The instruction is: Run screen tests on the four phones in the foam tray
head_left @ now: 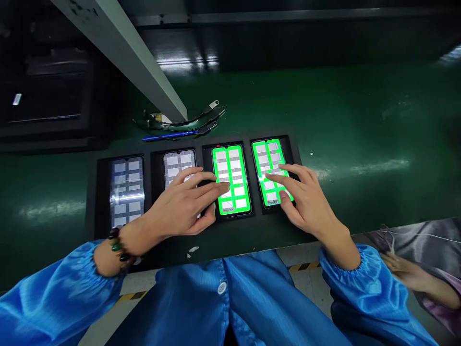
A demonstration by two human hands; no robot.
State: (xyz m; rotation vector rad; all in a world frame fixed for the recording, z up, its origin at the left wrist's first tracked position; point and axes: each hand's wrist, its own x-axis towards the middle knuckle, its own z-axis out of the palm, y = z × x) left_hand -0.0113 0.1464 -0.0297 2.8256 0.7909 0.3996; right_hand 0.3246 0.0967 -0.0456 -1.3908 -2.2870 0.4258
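Note:
Four is avoided here: several smartphones lie in a row in black holders (254, 182) on the green bench. My left hand (187, 199) reaches over the second phone (180, 158) from the left, its fingertips at the lit screen of the third phone (235, 166). That screen shows pale blocks bordered in bright green. My right hand (302, 194) has its fingers spread at the rightmost phone (264, 151), which shows the same green pattern. Both hands hold nothing. The leftmost phone (127, 192) shows dimmer grey blocks. My left palm hides part of the second phone.
Behind the phones lie a blue pen (170, 136) and black cables (201, 117), by the foot of a grey post (144, 62). A dark box-like object (54, 96) stands at the left. Another person's hand (405, 271) shows at the lower right.

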